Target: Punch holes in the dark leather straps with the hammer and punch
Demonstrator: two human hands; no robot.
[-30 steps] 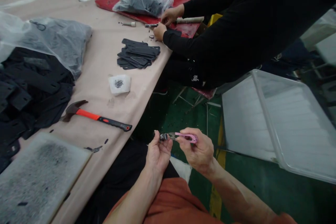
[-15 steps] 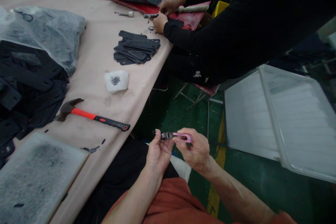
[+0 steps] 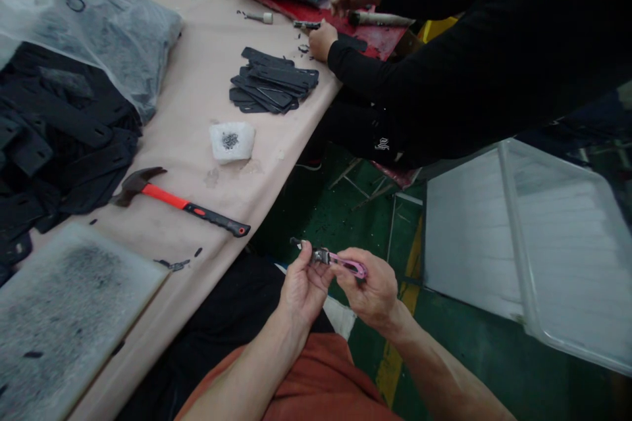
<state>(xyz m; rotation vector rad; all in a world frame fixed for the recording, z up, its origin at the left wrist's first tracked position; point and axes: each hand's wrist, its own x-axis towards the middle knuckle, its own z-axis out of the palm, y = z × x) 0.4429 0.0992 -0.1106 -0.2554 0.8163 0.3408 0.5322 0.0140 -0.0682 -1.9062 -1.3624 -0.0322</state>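
Observation:
My right hand [image 3: 372, 289] pinches small pink-handled snips [image 3: 345, 263], held off the table edge above my lap. My left hand [image 3: 303, 286] is closed on a small dark part [image 3: 297, 243] right at the snips' metal tip; what the part is I cannot make out. Both hands are together, below and to the right of the hammer [image 3: 182, 204] with its red and black handle lying on the beige table [image 3: 197, 92].
A stained white board [image 3: 64, 309] lies at the near left. Black flat pieces sit in a heap [image 3: 59, 138] and a small stack [image 3: 271, 82]. A white cup of bits [image 3: 231, 141] stands mid-table. A person in black sleeves [image 3: 444, 59] works over a red mat [image 3: 316, 10]. A clear bin [image 3: 533, 237] stands on the right.
My hands stay together on the snips, shifting slightly down. The view swung a little right and down. The other person's upper hand lifted off the tool on the red mat.

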